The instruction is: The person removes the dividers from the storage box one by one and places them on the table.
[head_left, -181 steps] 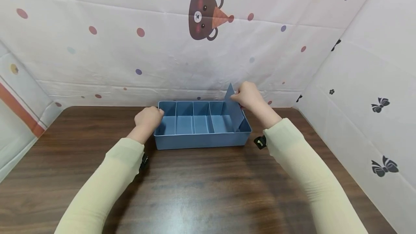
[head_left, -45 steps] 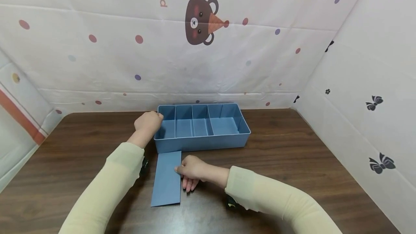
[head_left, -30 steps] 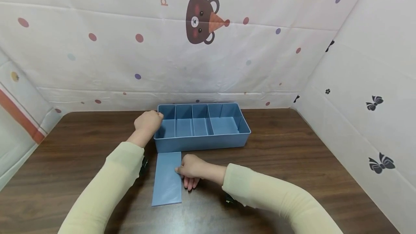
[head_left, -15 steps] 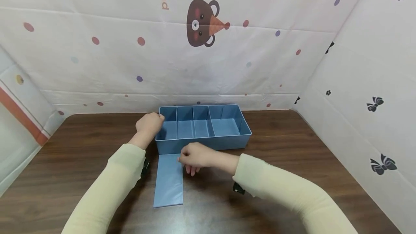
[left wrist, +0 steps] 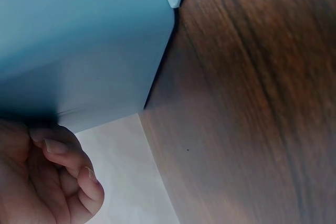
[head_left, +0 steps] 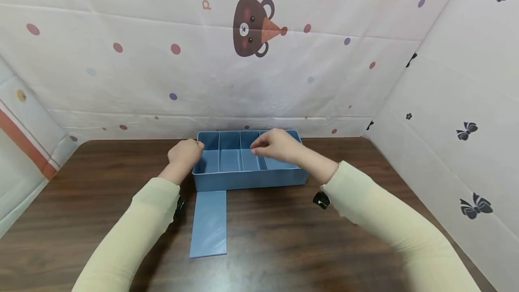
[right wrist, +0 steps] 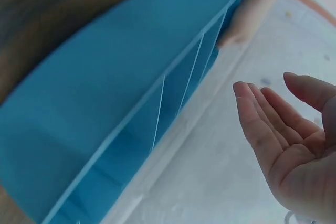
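Note:
A blue divider box [head_left: 247,180] stands on the table, split by three upright dividers, with the divider [head_left: 230,148] second from the left end partly showing. My left hand [head_left: 184,154] grips the box's left end wall at the rim; in the left wrist view, its fingers [left wrist: 79,177] curl beside that wall. Above the right half of the box hovers my right hand [head_left: 279,145], holding nothing. Its thumb and fingers are apart in the right wrist view, where the hand [right wrist: 294,140] is beyond the rim. A flat blue panel [head_left: 209,224] lies on the table against the box's front left corner.
The dark wood table [head_left: 284,238] runs back to a white wall sheet [head_left: 121,80] printed with dots and a bear, close behind the box. Another white sheet [head_left: 454,102] with bows borders the right side.
Six seconds ago my right hand held a panel at the box's right end; it then laid it flat in front. Since then it has released the panel and risen over the box. Left hand stayed.

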`<state>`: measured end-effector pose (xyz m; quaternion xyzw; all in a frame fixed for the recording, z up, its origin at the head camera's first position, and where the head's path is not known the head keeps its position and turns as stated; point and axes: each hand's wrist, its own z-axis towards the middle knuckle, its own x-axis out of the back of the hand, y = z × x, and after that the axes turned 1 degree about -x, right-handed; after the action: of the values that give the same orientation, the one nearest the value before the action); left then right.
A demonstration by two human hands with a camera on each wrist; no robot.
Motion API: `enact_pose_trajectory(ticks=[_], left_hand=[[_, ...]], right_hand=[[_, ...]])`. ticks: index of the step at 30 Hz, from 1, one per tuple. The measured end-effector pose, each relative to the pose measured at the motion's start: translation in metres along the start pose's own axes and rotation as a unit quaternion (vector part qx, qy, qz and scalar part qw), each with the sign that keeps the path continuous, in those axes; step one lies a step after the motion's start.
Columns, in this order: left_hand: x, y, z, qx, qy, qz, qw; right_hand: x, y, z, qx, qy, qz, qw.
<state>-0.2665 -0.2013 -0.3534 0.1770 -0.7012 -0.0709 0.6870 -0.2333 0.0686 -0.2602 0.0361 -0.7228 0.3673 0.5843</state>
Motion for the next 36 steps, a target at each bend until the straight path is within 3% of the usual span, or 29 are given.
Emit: enact_pose_trajectory(ticks=[5,13,21,25,30,36], left_hand=[[-0.001,0.001,0.0,0.002,0.002,0.001,1.0],[-0.001,0.0,-0.001,-0.003,0.005,0.002,1.0],[-0.001,-0.001,0.0,-0.003,0.005,-0.002,1.0],[-0.001,-0.001,0.001,0.001,-0.001,-0.002,1.0],[-0.001,-0.001,0.001,0.004,0.0,0.0,1.0],[0.001,-0.001,-0.001,-0.001,0.001,-0.002,1.0]], right_hand=[[0.011,0.012,0.015,-0.06,0.014,-0.009,0.9981],[0.018,0.024,0.039,-0.147,-0.02,-0.009,0.9889],[0.012,0.024,0.06,-0.204,-0.047,0.004,0.9778],[0.005,0.026,0.073,-0.237,-0.06,-0.016,0.9695],[-0.004,0.031,0.086,-0.257,-0.069,-0.026,0.9636],[-0.012,0.035,0.093,-0.26,-0.063,-0.032,0.963]])
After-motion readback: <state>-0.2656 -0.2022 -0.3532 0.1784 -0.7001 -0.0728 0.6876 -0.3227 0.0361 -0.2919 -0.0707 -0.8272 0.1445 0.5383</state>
